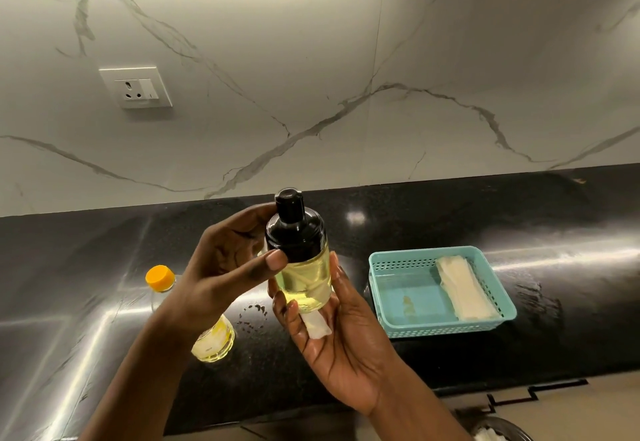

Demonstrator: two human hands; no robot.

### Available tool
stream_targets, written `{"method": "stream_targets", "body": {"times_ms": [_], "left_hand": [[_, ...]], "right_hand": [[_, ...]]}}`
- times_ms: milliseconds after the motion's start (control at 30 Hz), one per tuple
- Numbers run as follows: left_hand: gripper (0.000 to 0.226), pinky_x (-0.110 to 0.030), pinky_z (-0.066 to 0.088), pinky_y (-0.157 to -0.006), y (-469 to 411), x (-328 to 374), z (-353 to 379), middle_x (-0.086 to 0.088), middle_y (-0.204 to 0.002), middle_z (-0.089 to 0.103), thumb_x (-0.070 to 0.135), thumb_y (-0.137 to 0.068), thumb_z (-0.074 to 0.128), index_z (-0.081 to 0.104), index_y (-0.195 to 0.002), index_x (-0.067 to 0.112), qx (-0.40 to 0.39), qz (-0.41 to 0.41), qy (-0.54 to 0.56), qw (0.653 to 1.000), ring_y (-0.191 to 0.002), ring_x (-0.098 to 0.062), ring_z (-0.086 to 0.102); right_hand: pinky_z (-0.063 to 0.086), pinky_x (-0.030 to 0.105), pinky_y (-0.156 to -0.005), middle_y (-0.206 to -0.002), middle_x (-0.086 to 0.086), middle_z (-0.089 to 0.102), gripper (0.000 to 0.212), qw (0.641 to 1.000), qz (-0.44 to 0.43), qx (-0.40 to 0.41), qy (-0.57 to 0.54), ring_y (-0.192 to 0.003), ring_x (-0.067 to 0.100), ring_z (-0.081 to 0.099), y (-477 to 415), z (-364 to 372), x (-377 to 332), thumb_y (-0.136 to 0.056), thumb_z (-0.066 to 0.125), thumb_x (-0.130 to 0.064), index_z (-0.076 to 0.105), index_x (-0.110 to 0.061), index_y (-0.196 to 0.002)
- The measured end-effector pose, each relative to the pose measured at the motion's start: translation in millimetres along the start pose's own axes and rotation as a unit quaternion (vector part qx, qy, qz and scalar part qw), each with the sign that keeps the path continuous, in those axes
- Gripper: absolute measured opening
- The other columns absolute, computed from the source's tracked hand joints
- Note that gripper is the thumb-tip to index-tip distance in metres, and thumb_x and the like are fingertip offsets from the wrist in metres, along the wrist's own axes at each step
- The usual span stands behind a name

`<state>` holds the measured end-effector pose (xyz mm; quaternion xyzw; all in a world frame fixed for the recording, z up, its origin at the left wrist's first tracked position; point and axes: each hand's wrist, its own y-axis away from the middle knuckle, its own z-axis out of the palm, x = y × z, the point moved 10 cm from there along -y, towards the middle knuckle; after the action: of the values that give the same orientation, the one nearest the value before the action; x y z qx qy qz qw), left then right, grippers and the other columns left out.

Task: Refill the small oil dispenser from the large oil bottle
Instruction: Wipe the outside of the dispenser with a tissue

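**Head view: both hands holding the dispenser, big bottle waiting on the left**

Head camera is looking down on a small clear glass oil dispenser (304,278), which is being held up in mid-air above the black polished counter (415,219). Its long axis is running nearly upright, with the top tipping slightly away from the person. Yellow oil is showing through most of the glass below its black domed cap (294,229).

The right hand (346,347) is lying palm up beneath it. Its grip is wrapping the base, fingers on the left side and thumb on the right, and a scrap of white paper (317,328) is sitting between palm and glass. The left hand (221,267) is coming in from the left. Its grip is curling round the cap's shoulder, thumb (277,260) pressing at the front where the cap meets the glass and fingers reaching behind.

A large clear plastic oil bottle (214,340) is standing on the counter, below and left of the dispenser and partly hidden behind the left forearm. Its orange screw cap (160,277) is on. The left hand is the nearer one to it, so any reach for the bottle is probably falling to that side once the cap is dealt with.

To the right, well apart, a teal perforated plastic basket (443,328) is holding folded pale cloths (464,291).
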<state>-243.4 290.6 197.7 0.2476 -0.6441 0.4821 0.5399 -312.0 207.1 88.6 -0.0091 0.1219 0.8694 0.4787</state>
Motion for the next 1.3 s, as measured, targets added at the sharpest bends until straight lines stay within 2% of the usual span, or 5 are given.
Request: {"method": "stream_targets", "body": {"times_ms": [300, 533, 833, 1133, 1300], "left_hand": [[0.060, -0.052, 0.062, -0.095, 9.4, -12.1, 14.6, 0.001, -0.124, 0.078, 0.056, -0.075, 0.090, 0.070, -0.127, 0.032, 0.077, 0.047, -0.164, 0.982, -0.119, -0.026, 0.074], [0.059, -0.040, 0.064, -0.096, 6.9, -14.1, 1.1, -0.004, -0.121, 0.078, 0.029, -0.077, 0.089, 0.067, -0.129, 0.016, 0.064, 0.034, -0.150, 0.986, -0.112, -0.025, 0.077], [0.059, -0.064, 0.058, -0.098, 13.5, -36.8, 17.7, -0.014, -0.129, 0.072, 0.020, -0.085, 0.087, 0.063, -0.139, 0.015, 0.001, -0.008, -0.099, 0.995, -0.119, -0.038, 0.070], [0.073, -0.035, 0.059, -0.103, 13.7, -23.3, 32.6, 0.002, -0.139, 0.072, 0.016, -0.082, 0.088, 0.060, -0.141, 0.049, 0.002, 0.014, -0.070, 0.997, -0.131, -0.023, 0.069], [0.061, -0.054, 0.059, -0.105, 12.2, -24.0, 17.5, -0.011, -0.135, 0.070, 0.038, -0.082, 0.091, 0.067, -0.138, 0.031, 0.035, 0.005, -0.042, 0.999, -0.127, -0.033, 0.069]], "right_hand": [[0.046, 0.044, -0.114, -0.144, 0.029, 0.062, 0.052, 0.992, -0.103, 0.033, 0.059, -0.125, 0.035, 0.068, -1.9, 10.3, -24.6, -0.102, 0.067, -0.037, 0.068, 0.003, -0.135], [0.067, 0.031, -0.081, -0.117, 0.029, 0.076, 0.030, 0.939, -0.177, 0.155, 0.249, -0.097, 0.028, 0.078, 14.3, -0.8, -61.8, -0.097, 0.068, -0.012, 0.072, 0.007, -0.120], [0.053, 0.018, -0.100, -0.117, -0.024, 0.076, 0.029, 0.645, -0.348, 0.057, 0.678, -0.119, 0.000, 0.069, 38.9, 102.4, -107.7, -0.110, 0.046, -0.033, 0.072, -0.038, -0.120], [0.033, -0.013, -0.062, -0.060, -0.046, 0.061, 0.055, 0.713, -0.182, 0.039, 0.676, -0.070, -0.033, 0.057, -0.5, 106.7, -92.4, -0.114, 0.014, -0.040, 0.061, -0.043, -0.085], [0.037, -0.011, -0.077, -0.080, -0.051, 0.065, 0.043, 0.722, -0.176, 0.054, 0.666, -0.089, -0.035, 0.057, -2.2, 91.9, -86.9, -0.114, 0.020, -0.035, 0.062, -0.044, -0.107]]}}
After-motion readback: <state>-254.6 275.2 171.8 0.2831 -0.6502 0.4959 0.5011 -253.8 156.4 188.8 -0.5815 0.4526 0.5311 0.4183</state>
